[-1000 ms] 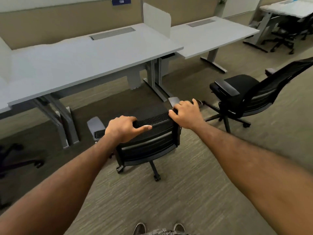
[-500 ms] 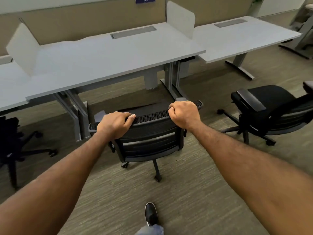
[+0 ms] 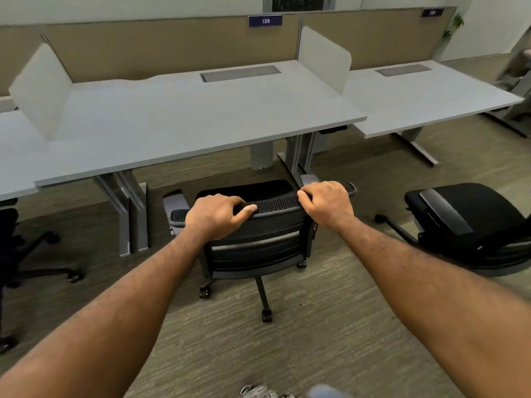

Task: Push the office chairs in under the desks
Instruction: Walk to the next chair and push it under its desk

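A black mesh office chair (image 3: 258, 248) stands just in front of the white desk (image 3: 184, 122) labelled 139. My left hand (image 3: 215, 215) grips the left part of the backrest's top edge. My right hand (image 3: 327, 203) grips its right end. The seat's front reaches the shadow under the desk's front edge, near the right desk leg (image 3: 298, 156). The chair's grey armrests show on either side of my hands. A second black chair (image 3: 465, 225) stands out on the carpet at the right, in front of the neighbouring desk (image 3: 431, 99).
A third black chair (image 3: 17, 248) is at the far left, by the left desk. Grey desk legs (image 3: 129, 214) stand left of the held chair. White side screens and a tan back partition (image 3: 172, 44) border the desk. Carpet stretches behind me.
The chair has rolled forward toward desk 139 with both hands on its backrest. I have stepped closer, so the desk and the chair on the right look nearer.
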The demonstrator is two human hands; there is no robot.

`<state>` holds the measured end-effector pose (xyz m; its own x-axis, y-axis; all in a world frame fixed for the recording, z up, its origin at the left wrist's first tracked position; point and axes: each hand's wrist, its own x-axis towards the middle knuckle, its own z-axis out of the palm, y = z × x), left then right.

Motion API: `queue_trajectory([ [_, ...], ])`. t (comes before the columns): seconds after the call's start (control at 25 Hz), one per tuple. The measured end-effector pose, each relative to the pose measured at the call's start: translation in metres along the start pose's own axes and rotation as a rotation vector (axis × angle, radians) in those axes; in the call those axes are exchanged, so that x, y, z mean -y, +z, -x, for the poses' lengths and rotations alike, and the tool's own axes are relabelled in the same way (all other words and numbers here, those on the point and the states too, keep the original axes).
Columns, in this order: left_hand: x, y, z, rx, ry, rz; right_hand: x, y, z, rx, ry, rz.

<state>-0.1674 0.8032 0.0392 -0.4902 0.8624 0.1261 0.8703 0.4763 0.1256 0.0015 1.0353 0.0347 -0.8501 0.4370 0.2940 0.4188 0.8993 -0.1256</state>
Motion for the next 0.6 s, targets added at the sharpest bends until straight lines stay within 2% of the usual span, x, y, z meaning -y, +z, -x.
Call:
queue_trajectory([
  [0.28,0.027,0.000,-0.075,0.085,-0.023,-0.017,-0.030,0.014,-0.076,0.151,-0.165,0.033],
  [0.6,0.051,0.013,-0.156,0.070,-0.172,-0.012,-0.057,0.035,-0.167,0.142,-0.210,0.051],
])
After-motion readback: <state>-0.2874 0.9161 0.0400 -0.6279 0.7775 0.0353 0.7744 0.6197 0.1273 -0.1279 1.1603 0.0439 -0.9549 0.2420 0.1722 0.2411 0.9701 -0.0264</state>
